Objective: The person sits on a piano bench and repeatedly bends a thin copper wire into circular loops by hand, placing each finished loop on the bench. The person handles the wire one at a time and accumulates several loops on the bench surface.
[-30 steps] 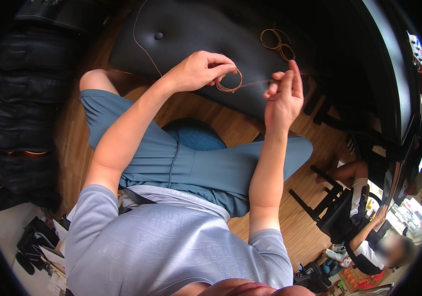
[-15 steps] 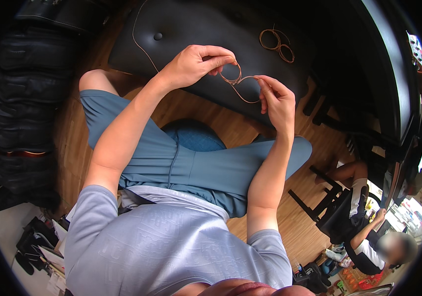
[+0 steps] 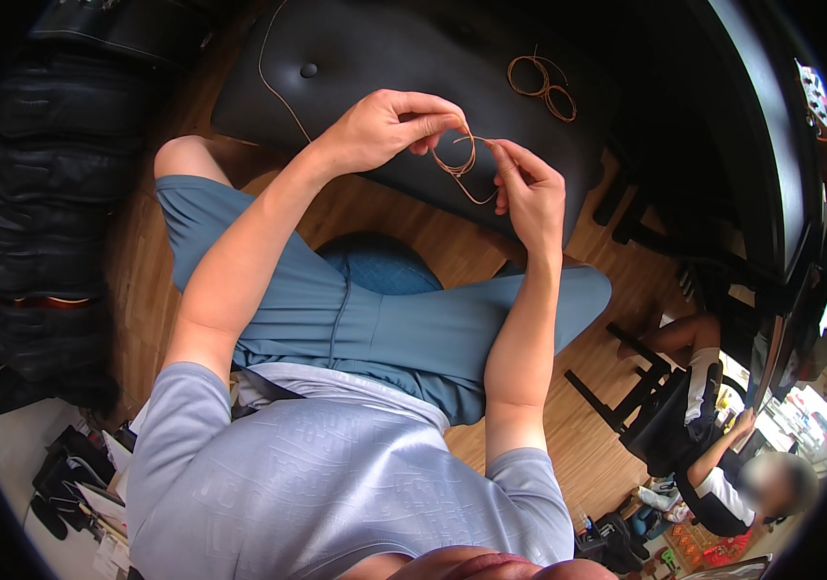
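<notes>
My left hand [image 3: 396,124] pinches one side of a small loop of thin copper-coloured cord [image 3: 458,171] between thumb and fingertips. A free length of the same cord runs to my right hand [image 3: 532,193], whose thumb and index finger are pressed together on it. Both hands are held above the near edge of a black tufted cushioned bench [image 3: 384,58]. Farther right on the bench lies a separate coil [image 3: 560,103] of similar cord, bent into a figure eight. Whether the material is wire or string cannot be made out.
Another thin strand [image 3: 271,85] trails over the bench's left side and passes behind my left forearm. A blue round seat [image 3: 381,264] shows between my legs. A person [image 3: 718,493] sits on a black chair at the lower right. Black leather furniture [image 3: 41,213] stands at the left.
My right hand has moved left, closer to my left hand. The cord between them has drawn in, and its end now crosses the loop. My left hand has barely shifted.
</notes>
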`<state>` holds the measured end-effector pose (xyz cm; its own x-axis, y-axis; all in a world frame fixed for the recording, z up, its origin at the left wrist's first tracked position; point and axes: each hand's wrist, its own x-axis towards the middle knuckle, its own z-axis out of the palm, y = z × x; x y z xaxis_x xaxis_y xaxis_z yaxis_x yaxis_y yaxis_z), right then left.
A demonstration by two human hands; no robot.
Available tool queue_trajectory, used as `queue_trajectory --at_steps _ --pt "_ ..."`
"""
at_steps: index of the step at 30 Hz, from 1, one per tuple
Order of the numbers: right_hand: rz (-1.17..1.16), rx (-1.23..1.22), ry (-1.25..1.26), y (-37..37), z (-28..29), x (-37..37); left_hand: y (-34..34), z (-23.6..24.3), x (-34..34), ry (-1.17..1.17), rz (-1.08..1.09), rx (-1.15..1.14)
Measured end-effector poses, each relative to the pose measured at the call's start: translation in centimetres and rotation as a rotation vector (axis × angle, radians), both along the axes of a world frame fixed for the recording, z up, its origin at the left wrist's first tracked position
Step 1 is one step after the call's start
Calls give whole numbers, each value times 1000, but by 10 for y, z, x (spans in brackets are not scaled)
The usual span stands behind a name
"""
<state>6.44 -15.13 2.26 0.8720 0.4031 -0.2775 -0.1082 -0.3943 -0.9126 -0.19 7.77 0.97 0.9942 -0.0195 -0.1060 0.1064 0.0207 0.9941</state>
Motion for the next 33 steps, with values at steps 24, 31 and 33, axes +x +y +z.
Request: queue_trajectory --at_steps 24,31,33 --pt "-384 573 -44 12 1 -4 -9 4 -3 116 -41 199" --pt "-7 359 163 19 2 -14 -9 5 -2 41 91 64" --pt "-11 368 198 23 3 -19 -13 6 -3 -9 112 21"
